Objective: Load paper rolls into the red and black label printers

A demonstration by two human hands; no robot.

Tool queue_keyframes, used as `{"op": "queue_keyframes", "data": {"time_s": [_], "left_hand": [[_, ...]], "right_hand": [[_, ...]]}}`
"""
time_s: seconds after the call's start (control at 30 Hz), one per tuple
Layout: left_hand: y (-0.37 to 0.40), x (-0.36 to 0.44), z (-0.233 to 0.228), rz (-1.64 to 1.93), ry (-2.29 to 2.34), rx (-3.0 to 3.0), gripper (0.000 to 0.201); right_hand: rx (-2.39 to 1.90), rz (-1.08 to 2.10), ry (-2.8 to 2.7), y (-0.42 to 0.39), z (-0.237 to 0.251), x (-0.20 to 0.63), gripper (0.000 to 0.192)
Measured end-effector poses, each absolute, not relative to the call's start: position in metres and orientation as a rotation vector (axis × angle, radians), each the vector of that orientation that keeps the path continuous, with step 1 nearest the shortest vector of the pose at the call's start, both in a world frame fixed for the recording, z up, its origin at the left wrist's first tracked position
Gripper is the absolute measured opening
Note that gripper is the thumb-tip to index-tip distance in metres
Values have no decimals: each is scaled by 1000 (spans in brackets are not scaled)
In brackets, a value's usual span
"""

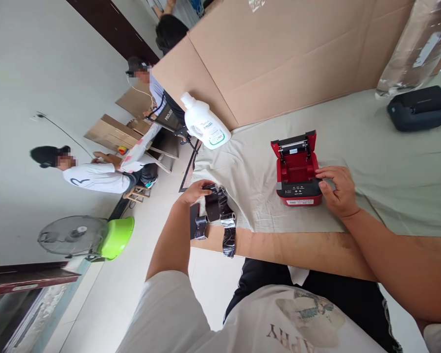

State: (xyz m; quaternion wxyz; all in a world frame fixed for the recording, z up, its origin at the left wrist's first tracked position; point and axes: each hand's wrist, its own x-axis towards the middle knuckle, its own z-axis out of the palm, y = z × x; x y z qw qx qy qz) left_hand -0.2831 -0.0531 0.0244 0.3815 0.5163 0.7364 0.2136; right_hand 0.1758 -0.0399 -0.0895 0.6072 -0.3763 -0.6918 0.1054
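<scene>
A small red and black label printer [299,193] stands on the cloth with its lid [294,144] raised, and its red inner bay shows. My right hand [338,189] rests against the printer's right side, thumb and index finger apart, not wrapped round it. At the table's left front corner, my left hand [195,192] pinches the upper edge of a glossy black ribbon [215,203]. More of this ribbon lies in loose rolls and strips below the hand, and one strip [229,242] hangs over the front edge. The left fingertips are partly hidden by the ribbon.
A white jug [206,122] stands at the table's back left, before a tall cardboard panel [297,54]. A dark case-like object [421,109] lies at the far right. Beyond the table are a fan [73,236], a green tub [117,238] and a seated person [95,176].
</scene>
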Motion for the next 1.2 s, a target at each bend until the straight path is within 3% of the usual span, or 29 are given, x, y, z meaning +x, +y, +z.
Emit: {"op": "queue_keyframes", "data": {"time_s": [0.3, 0.47, 0.73, 0.83, 0.9, 1.0, 1.13, 1.2], "left_hand": [[-73, -312, -33, 208, 2301, 1357, 48], [-53, -293, -28, 79, 2379, 1508, 62], [-29, -248, -40, 81, 2358, 1613, 39], [-26, -234, -24, 194, 2333, 1633, 41], [-29, -221, -1, 397, 2167, 1639, 45], [-45, -187, 42, 602, 1510, 1508, 53], [-65, -120, 79, 177, 866, 1401, 53], [-60, -86, 76, 175, 759, 1496, 44]], "right_hand": [[-885, 231, -1607, -40, -94, 175, 24], [-875, 239, -1620, -41, -92, 176, 23], [-840, 250, -1635, -41, -90, 178, 19], [-844, 263, -1649, -41, -90, 178, 18], [-861, 278, -1653, -41, -90, 178, 18], [-888, 294, -1648, -42, -88, 177, 18], [-887, 264, -1635, -44, -84, 176, 15], [-897, 222, -1615, -45, -83, 175, 14]]}}
